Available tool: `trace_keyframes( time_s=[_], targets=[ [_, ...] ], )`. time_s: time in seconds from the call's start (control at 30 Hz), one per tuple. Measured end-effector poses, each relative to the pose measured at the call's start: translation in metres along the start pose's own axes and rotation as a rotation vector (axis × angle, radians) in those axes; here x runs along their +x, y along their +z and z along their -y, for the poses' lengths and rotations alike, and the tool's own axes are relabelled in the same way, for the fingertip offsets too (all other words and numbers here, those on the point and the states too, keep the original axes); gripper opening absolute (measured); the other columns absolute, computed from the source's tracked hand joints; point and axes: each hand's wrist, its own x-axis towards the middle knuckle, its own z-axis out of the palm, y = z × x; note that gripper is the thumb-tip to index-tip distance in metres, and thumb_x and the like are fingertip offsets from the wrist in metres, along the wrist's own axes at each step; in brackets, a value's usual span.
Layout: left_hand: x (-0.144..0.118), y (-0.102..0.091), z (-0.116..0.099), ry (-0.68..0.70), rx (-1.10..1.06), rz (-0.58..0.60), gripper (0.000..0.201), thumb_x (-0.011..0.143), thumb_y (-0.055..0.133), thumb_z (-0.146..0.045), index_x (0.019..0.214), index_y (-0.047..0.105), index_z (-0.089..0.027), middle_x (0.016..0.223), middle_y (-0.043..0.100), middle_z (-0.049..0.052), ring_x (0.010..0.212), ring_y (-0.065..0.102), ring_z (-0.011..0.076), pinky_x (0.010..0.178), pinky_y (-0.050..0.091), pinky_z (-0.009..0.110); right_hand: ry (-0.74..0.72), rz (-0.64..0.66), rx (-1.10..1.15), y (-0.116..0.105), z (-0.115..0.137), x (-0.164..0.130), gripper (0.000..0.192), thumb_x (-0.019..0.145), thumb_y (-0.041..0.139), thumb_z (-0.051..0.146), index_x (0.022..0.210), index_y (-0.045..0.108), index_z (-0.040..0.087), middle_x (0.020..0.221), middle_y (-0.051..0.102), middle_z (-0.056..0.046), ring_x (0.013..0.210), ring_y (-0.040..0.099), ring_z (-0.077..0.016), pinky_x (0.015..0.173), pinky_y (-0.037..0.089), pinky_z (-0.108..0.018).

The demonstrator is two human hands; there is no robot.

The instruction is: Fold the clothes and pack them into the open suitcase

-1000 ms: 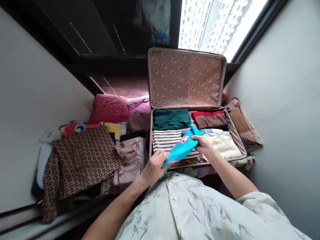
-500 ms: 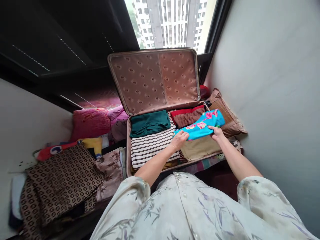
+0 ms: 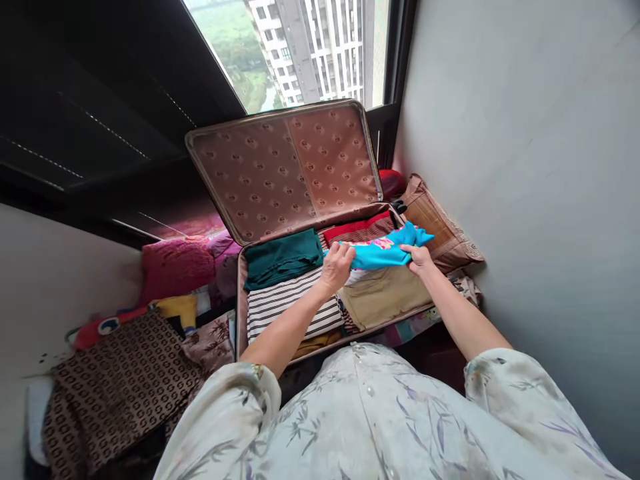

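A bright blue garment with pink flowers stretches between my two hands above the right half of an open suitcase. My left hand is closed on its left end, and my right hand grips the lower edge at the right. Beneath it lie folded beige cloth and a bit of white cloth. Behind it is a folded red and brown striped garment. In the left half, a dark green folded garment rests behind a black-and-white striped one.
The suitcase lid stands raised against the window. To the left lie a brown patterned cloth, a yellow cloth and a pink cushion. A brown cushion leans by the right wall.
The blue garment has bunched narrower, its right end drawn in and hanging lower over the suitcase edge. More beige and white cloth shows below it. The view has turned to the right.
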Motion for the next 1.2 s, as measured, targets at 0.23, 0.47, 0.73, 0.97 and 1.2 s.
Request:
trace_keyframes(
  time_s=[0.23,0.47,0.73,0.97,1.2],
  targets=[
    [-0.045,0.032,-0.015,0.009,0.024,0.301,0.022,0.09,0.052,-0.007,0.104,0.062,-0.02,0.116,0.063,0.012,0.103,0.054,0.0274,0.09,0.046,0.041,0.043,-0.09,-0.175,-0.008,-0.013,-0.019,0.039,0.098,0.064,0.041,0.128,0.062,0.016,0.125,0.065,-0.009,0.106,0.066,-0.0212,0.09,0.059,-0.042],
    [-0.064,0.063,-0.02,-0.237,-0.154,0.43,0.037,0.097,0.061,-0.044,0.126,0.06,-0.022,0.138,0.055,0.013,0.121,0.049,0.0307,0.098,0.043,0.044,-0.01,-0.194,-0.573,-0.049,-0.027,-0.043,0.029,0.079,0.078,0.03,0.103,0.065,0.019,0.097,0.07,-0.007,0.086,0.064,-0.0223,0.073,0.053,-0.031],
    [-0.018,0.081,-0.007,-0.306,-0.031,0.5,0.042,0.1,0.055,-0.043,0.137,0.058,-0.023,0.133,0.058,0.016,0.119,0.051,0.0337,0.095,0.042,0.046,-0.337,-0.089,-1.558,-0.04,-0.008,-0.044,0.051,0.098,0.052,0.031,0.146,0.049,0.016,0.123,0.061,-0.02,0.103,0.064,-0.0315,0.084,0.05,-0.04],
    [-0.007,0.083,0.007,-0.349,-0.071,0.528,0.025,0.096,0.062,-0.04,0.109,0.071,-0.021,0.119,0.065,0.014,0.113,0.057,0.0336,0.09,0.045,0.042,-0.614,0.156,-1.685,-0.039,-0.002,-0.029,0.057,0.097,0.038,0.016,0.153,0.047,0.022,0.15,0.048,-0.019,0.125,0.048,-0.0362,0.094,0.051,-0.046],
    [-0.02,0.069,0.014,-0.534,-0.115,0.432,0.023,0.096,0.054,-0.024,0.114,0.068,-0.02,0.107,0.072,0.01,0.104,0.065,0.0289,0.091,0.047,0.041,-0.432,0.164,-1.726,-0.021,0.004,0.007,0.047,0.102,0.027,0.017,0.131,0.064,0.016,0.122,0.062,-0.021,0.101,0.061,-0.0289,0.085,0.051,-0.04]
  ],
)
